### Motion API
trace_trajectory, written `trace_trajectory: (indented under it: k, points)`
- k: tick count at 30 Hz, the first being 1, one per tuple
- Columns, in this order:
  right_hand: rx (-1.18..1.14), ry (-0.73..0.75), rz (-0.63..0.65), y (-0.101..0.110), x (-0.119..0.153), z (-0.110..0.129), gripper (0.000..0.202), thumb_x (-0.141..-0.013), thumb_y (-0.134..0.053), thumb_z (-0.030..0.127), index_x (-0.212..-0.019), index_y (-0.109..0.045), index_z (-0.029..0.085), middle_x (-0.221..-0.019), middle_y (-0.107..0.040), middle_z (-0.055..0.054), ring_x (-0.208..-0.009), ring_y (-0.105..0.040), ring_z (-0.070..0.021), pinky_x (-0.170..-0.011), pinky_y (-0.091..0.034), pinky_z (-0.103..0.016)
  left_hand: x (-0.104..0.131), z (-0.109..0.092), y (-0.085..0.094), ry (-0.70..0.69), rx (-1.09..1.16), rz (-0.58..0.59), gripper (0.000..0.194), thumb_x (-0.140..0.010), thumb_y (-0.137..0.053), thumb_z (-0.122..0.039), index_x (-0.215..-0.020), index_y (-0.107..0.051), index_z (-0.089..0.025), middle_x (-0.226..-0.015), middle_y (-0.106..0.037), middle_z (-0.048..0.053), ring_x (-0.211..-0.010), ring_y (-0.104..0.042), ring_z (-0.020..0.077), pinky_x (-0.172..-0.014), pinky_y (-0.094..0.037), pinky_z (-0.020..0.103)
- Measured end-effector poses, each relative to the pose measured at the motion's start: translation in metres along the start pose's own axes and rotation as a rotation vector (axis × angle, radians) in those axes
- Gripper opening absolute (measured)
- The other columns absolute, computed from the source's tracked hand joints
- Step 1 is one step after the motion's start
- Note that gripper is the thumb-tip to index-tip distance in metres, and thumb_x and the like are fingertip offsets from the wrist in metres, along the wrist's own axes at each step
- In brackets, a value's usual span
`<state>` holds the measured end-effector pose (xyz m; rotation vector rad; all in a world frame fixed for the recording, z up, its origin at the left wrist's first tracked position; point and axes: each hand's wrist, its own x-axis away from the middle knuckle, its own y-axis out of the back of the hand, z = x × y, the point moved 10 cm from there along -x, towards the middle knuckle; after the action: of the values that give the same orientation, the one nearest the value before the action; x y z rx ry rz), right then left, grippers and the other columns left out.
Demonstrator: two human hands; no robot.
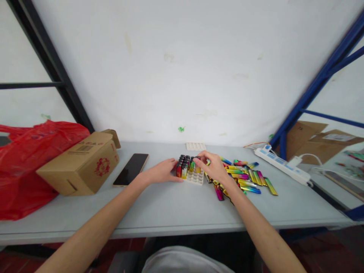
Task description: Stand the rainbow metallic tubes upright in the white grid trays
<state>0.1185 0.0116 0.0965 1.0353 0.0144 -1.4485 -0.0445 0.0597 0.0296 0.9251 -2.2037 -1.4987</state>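
Note:
A pale tray with round holes point(195, 179) lies in the middle of the table, several upright lighters point(184, 170) with black tops filling its left part. My left hand point(162, 171) is curved about the tray's left end, thumb along the near corner and fingers by the back of the lighters. Between the thumb and fingers of my right hand point(213, 165) is a gold lighter point(198, 167), upright over the tray's right part. Whether its base sits in a hole cannot be made out. A heap of loose shiny lighters point(241, 178) spreads beside and partly beneath my right forearm.
Behind, near the wall, lies another pale tray point(195, 146). A dark phone point(131, 169), a cardboard box point(82, 163) and a red plastic bag point(36, 163) are at left. Right of the heap runs a white power strip point(281, 165). The table's front edge point(182, 229) is close to me.

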Motion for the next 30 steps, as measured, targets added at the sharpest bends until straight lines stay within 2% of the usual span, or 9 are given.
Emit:
trace_trajectory:
  k: [7,12,21,27,30]
  points:
    - [-0.004,-0.03,0.106,-0.02,0.005,-0.005,0.029,-0.098,-0.065,0.05,-0.09,-0.062,0.022,-0.072,-0.071,0.0,-0.062,-0.059,-0.0152,-0.062,-0.044,-0.027,0.0,0.002,-0.001,-0.002,-0.021,-0.003,0.059,-0.078,-0.074,-0.071,-0.103,-0.067,-0.018,-0.102,-0.067,0.009,-0.093,-0.065,0.0288,-0.087,-0.052,0.038]
    - [0.074,-0.033,0.165,-0.029,0.006,-0.009,0.024,-0.097,-0.068,0.045,-0.091,-0.061,0.022,-0.076,-0.07,0.001,-0.065,-0.06,-0.016,-0.062,-0.042,-0.027,0.0,0.003,-0.001,-0.003,-0.019,-0.01,0.059,-0.077,-0.075,-0.07,-0.102,-0.066,-0.018,-0.102,-0.067,0.01,-0.093,-0.065,0.0286,-0.087,-0.052,0.038]
    - [0.001,-0.061,0.252,-0.032,0.004,-0.013,0.041,-0.097,-0.065,0.058,-0.076,-0.061,0.023,-0.062,-0.061,0.004,-0.056,-0.048,-0.014,-0.057,-0.031,-0.026,0.0,0.002,0.0,0.006,-0.008,0.002,0.057,-0.077,-0.075,-0.069,-0.104,-0.067,-0.019,-0.103,-0.068,0.01,-0.095,-0.066,0.03,-0.089,-0.054,0.04]
    - [0.243,-0.09,0.27,-0.036,0.005,-0.021,0.048,-0.095,-0.067,0.064,-0.071,-0.062,0.022,-0.066,-0.066,0.0,-0.058,-0.053,-0.0144,-0.058,-0.027,-0.027,0.001,0.0,0.0,0.017,0.007,0.022,0.058,-0.078,-0.076,-0.066,-0.108,-0.067,-0.017,-0.108,-0.068,0.012,-0.099,-0.066,0.0316,-0.093,-0.054,0.042]
    - [0.297,-0.075,0.288,-0.028,0.004,-0.025,0.048,-0.1,-0.06,0.062,-0.072,-0.064,0.022,-0.065,-0.067,-0.001,-0.059,-0.055,-0.0158,-0.06,-0.031,-0.027,0.001,-0.001,0.002,0.03,0.02,0.018,0.057,-0.078,-0.075,-0.066,-0.108,-0.067,-0.018,-0.11,-0.068,0.012,-0.099,-0.067,0.0314,-0.092,-0.054,0.041]
